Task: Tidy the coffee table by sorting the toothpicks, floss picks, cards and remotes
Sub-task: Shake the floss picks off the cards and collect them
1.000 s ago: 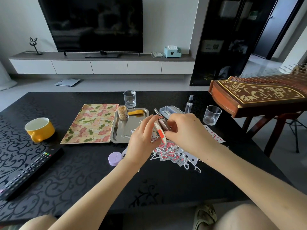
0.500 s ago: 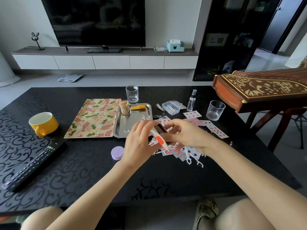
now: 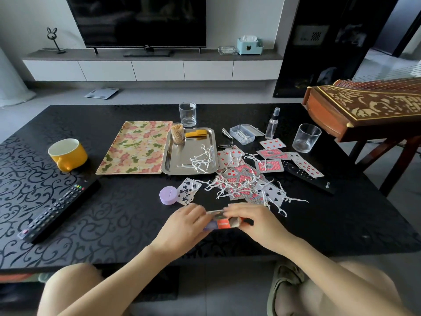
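My left hand (image 3: 182, 226) and my right hand (image 3: 255, 224) both hold a card box (image 3: 222, 222) with an orange panel, low over the table's near edge. Beyond them playing cards (image 3: 243, 179) lie scattered, with white floss picks (image 3: 230, 187) strewn over them. More floss picks (image 3: 200, 161) lie in the steel tray (image 3: 169, 156), beside a toothpick jar (image 3: 177, 132). A long black remote (image 3: 59, 207) lies at the left. A second remote (image 3: 312, 176) lies at the right, partly under cards.
A floral tray (image 3: 134, 147) sits left of the steel tray. A yellow mug (image 3: 67, 153), two glasses (image 3: 187, 114) (image 3: 306, 137), a spray bottle (image 3: 273, 123), a clear plastic box (image 3: 245, 133), a purple lid (image 3: 168, 195) and a zither (image 3: 369, 106) at the right edge are around.
Both hands have come down and toward me with the card box, from above the card pile to the table's near edge. The pile of cards and floss picks is now uncovered.
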{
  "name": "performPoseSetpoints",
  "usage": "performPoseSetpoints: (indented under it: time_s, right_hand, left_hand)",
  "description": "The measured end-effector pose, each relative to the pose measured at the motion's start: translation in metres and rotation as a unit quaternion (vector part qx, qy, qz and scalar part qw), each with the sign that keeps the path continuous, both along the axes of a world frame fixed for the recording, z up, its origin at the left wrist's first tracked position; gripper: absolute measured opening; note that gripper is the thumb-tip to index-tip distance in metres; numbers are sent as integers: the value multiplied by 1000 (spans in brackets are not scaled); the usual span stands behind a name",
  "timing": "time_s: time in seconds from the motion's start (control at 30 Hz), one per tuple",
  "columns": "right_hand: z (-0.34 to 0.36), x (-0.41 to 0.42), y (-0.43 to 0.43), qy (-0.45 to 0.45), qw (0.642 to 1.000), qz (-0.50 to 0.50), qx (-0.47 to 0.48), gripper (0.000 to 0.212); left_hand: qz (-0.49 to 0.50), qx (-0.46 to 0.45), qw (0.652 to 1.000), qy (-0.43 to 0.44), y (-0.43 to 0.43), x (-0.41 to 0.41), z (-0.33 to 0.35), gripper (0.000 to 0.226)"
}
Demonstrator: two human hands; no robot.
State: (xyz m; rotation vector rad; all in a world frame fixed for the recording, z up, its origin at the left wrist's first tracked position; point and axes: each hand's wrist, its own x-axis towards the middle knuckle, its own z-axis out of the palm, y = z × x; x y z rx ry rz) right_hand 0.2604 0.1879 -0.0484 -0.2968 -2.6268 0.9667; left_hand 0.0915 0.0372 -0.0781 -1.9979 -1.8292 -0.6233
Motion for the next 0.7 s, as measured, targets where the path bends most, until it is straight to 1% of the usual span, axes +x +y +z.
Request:
performPoseSetpoints:
  time_s: [0.1,0.2,0.27,0.3,0.33,0.4,0.47,0.5,0.57,0.63,0.7]
  right_hand:
    - [-25,-1,8,-28,996,-3,84,46]
    - [-34,2,15,-68,982,15,177,52]
    - [-33,5,20,-82,979,22,183,58]
    - [-31,6,23,-78,982,8,172,59]
    - [-28,6,27,-76,985,-22,152,58]
    - [-21,4,37,-77,984,-107,118,47]
    - [-18,-1,53,-89,971,-187,116,36]
    - [-16,-3,61,-109,962,-221,115,37]
    - [-14,-7,74,-166,949,-254,92,55]
    - [-13,-11,83,-221,945,-225,88,74]
    - [-13,-21,94,-257,943,-180,112,87]
  left_hand:
    - [-13,-72,997,25,-3,3,-12,30]
    - [-11,-144,990,-1,5,0,-11,33]
    - [5,-164,985,-50,12,-5,-6,37]
    - [20,-167,983,-69,15,-9,-3,40]
    - [39,-164,982,-80,20,-13,0,40]
    - [98,-165,977,-97,30,-21,6,35]
    - [169,-188,959,-130,42,-29,11,27]
    - [193,-196,951,-139,49,-32,13,27]
    - [213,-212,942,-150,59,-38,16,33]
    - [211,-233,937,-151,71,-42,17,43]
    - [206,-256,933,-144,88,-42,18,52]
